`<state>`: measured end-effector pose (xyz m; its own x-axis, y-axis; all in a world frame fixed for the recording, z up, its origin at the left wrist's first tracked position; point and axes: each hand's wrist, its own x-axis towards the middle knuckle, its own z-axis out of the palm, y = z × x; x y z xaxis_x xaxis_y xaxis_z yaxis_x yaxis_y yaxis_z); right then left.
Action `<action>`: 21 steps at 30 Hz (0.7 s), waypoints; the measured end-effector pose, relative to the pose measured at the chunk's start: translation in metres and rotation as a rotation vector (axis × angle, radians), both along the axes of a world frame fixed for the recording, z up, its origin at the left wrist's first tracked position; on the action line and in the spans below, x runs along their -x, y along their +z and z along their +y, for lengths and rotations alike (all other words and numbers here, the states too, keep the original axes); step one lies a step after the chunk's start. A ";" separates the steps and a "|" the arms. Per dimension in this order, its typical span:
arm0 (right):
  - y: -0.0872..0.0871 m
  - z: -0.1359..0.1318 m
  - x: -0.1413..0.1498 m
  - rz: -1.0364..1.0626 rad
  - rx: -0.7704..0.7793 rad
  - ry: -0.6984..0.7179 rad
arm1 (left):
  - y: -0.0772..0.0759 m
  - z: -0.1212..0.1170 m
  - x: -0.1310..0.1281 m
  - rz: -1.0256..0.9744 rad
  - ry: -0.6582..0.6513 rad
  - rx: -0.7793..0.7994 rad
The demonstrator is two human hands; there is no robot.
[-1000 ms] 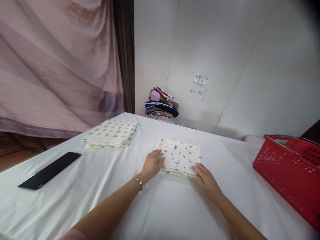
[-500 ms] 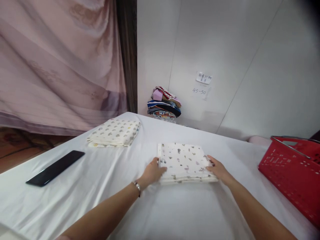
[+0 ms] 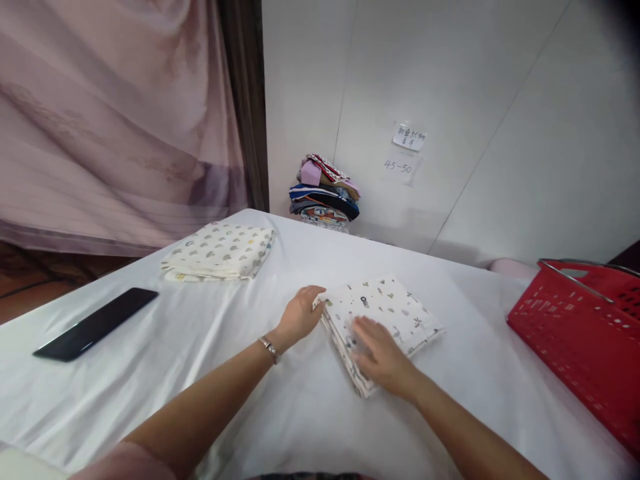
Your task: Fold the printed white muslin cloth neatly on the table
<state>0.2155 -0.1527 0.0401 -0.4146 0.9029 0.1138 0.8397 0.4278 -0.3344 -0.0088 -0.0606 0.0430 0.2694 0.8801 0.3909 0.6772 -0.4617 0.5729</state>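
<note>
A folded white cloth (image 3: 395,313) with small printed figures lies turned at an angle on the white-covered table. My left hand (image 3: 300,315), with a bracelet at its wrist, has its thumb and fingers about the cloth's left corner. Across the near left part of the cloth rests my right hand (image 3: 383,359), fingers stretched out flat on top and slightly blurred. The folded layers show along the near left edge. Farther left lies a second folded cloth (image 3: 220,250), cream with a grey print, touched by neither hand.
A black flat slab (image 3: 97,325) lies at the table's left. On the right stands a red perforated basket (image 3: 575,340) with a metal handle. Beyond the far edge is a stack of folded fabrics (image 3: 325,193) against the wall, near paper notes (image 3: 409,137).
The folded cloth has turned clockwise, its right side swinging away from square. My right hand has moved from its right edge onto its top near the left. My left hand stays at its left side.
</note>
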 end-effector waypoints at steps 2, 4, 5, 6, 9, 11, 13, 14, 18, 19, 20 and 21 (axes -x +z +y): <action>-0.001 -0.012 0.016 -0.058 0.044 0.071 | -0.014 0.012 0.003 0.022 -0.114 -0.015; 0.000 -0.017 0.019 -0.090 0.080 0.081 | -0.027 0.022 0.006 -0.004 -0.185 0.038; 0.001 -0.018 0.018 -0.094 0.094 0.078 | -0.032 0.025 0.008 -0.027 -0.180 0.077; 0.003 -0.018 0.017 -0.090 0.102 0.076 | -0.035 0.028 0.010 -0.053 -0.156 0.116; 0.010 -0.016 0.017 -0.026 0.065 0.058 | -0.038 0.036 0.013 -0.093 -0.087 0.206; 0.013 -0.015 0.022 0.046 -0.006 0.023 | -0.037 0.039 0.014 -0.097 -0.088 0.226; 0.013 -0.015 0.031 0.091 -0.067 -0.021 | -0.036 0.041 0.014 -0.100 -0.089 0.238; 0.012 -0.016 0.036 0.094 -0.081 -0.039 | -0.035 0.041 0.015 -0.102 -0.087 0.245; 0.004 -0.023 0.051 0.007 -0.074 -0.061 | -0.032 0.040 0.018 -0.077 -0.170 0.211; 0.001 -0.025 0.052 -0.021 -0.074 -0.062 | -0.031 0.039 0.020 -0.055 -0.216 0.180; -0.001 -0.028 0.053 -0.047 -0.074 -0.062 | -0.030 0.039 0.021 -0.028 -0.257 0.142; -0.003 -0.029 0.054 -0.069 -0.071 -0.064 | -0.030 0.040 0.022 0.001 -0.288 0.107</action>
<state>0.1615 -0.1820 0.0367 -0.3659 0.9182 0.1517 0.8860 0.3936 -0.2451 -0.0306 -0.0206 0.0134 0.5139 0.8037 0.3000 0.5276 -0.5719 0.6282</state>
